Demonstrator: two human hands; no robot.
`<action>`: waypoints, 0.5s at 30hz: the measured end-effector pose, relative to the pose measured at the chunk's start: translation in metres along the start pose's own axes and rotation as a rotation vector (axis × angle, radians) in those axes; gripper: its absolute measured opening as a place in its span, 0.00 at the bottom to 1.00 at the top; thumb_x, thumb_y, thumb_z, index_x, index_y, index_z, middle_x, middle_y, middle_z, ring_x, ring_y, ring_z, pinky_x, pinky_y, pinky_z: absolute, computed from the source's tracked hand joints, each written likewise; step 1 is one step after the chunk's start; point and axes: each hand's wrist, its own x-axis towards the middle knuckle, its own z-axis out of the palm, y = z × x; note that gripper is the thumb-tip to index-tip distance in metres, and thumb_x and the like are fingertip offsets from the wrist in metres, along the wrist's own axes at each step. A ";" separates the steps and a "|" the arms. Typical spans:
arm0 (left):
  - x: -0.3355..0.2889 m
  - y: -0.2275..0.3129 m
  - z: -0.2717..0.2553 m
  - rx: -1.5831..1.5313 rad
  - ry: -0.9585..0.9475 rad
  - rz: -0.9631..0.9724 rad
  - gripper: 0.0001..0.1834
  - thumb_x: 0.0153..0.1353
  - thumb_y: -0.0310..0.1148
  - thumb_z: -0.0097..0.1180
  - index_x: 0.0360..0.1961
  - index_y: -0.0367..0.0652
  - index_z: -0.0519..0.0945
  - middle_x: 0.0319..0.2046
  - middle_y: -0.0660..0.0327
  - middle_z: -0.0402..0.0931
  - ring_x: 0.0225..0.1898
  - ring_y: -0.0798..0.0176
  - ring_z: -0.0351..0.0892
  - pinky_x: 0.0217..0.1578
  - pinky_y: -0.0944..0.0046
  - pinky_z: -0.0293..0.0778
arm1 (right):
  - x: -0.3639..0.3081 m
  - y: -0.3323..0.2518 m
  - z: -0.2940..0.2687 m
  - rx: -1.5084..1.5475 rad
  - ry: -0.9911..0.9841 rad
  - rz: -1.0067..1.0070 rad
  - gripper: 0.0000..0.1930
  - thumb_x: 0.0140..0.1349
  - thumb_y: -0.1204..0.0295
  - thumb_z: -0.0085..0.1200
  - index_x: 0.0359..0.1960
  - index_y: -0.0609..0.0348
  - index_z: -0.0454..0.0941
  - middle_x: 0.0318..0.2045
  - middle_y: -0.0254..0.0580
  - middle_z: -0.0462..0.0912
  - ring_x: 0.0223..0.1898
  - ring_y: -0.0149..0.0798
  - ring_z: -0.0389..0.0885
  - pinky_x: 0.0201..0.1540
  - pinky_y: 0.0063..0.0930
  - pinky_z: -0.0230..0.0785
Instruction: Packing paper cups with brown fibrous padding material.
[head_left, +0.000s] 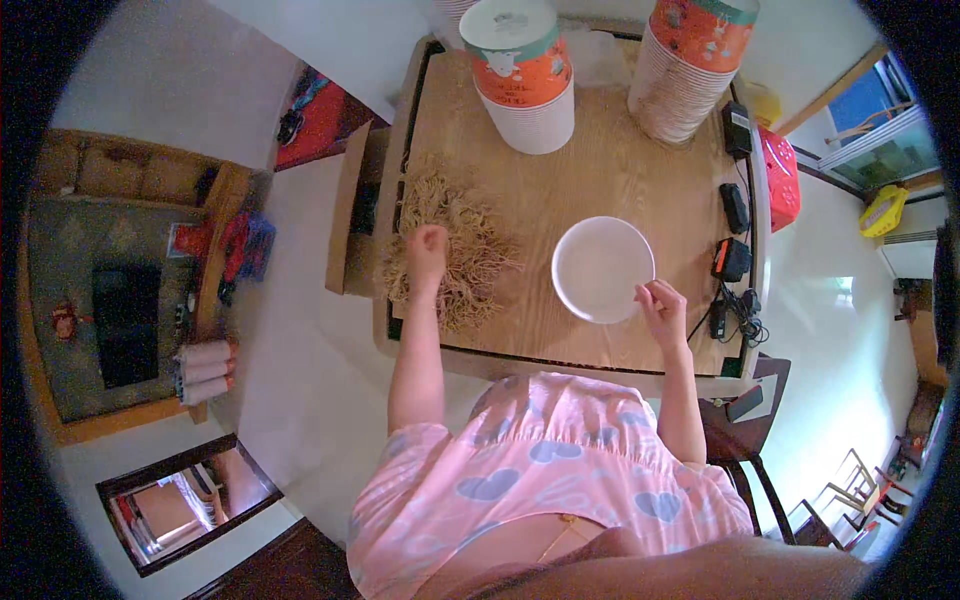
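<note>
On the left part of the wooden table (590, 180) lies a loose pile of thin, tangled, tan dried roots or twigs (470, 265). My left hand (428, 258) is over this pile with its fingers drawn together; whatever may be between them is too small to make out. To the right of the pile stands a round white bowl (600, 268), its inside pale and plain. My right hand (663, 308) pinches the bowl's right rim between thumb and fingers.
Two tall stacks of paper bowls, one (525, 85) at back centre and another (685, 80) at back right, have orange and green bands. Black adapters and cables (732, 260) line the table's right edge. An open cardboard box (357, 215) stands left, a red plastic stool (780, 178) right.
</note>
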 end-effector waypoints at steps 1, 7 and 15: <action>0.005 -0.002 -0.010 -0.155 0.045 0.018 0.07 0.60 0.33 0.49 0.32 0.40 0.72 0.30 0.59 0.73 0.34 0.65 0.72 0.36 0.65 0.68 | 0.000 -0.005 -0.001 0.007 -0.044 0.030 0.09 0.56 0.72 0.55 0.21 0.64 0.75 0.18 0.41 0.74 0.19 0.31 0.69 0.23 0.22 0.62; 0.009 0.102 -0.064 -0.700 0.113 0.112 0.05 0.62 0.30 0.47 0.32 0.39 0.70 0.21 0.67 0.68 0.24 0.74 0.67 0.27 0.73 0.64 | -0.005 -0.011 -0.009 0.045 -0.116 0.071 0.07 0.55 0.73 0.55 0.24 0.64 0.77 0.20 0.40 0.76 0.19 0.28 0.70 0.22 0.21 0.62; -0.071 0.190 -0.054 -0.317 -0.418 0.103 0.04 0.57 0.29 0.54 0.31 0.40 0.74 0.26 0.65 0.73 0.24 0.76 0.68 0.25 0.74 0.65 | -0.009 -0.088 -0.008 0.340 -0.330 -0.067 0.12 0.52 0.80 0.55 0.39 0.59 0.74 0.30 0.34 0.76 0.25 0.23 0.71 0.27 0.17 0.65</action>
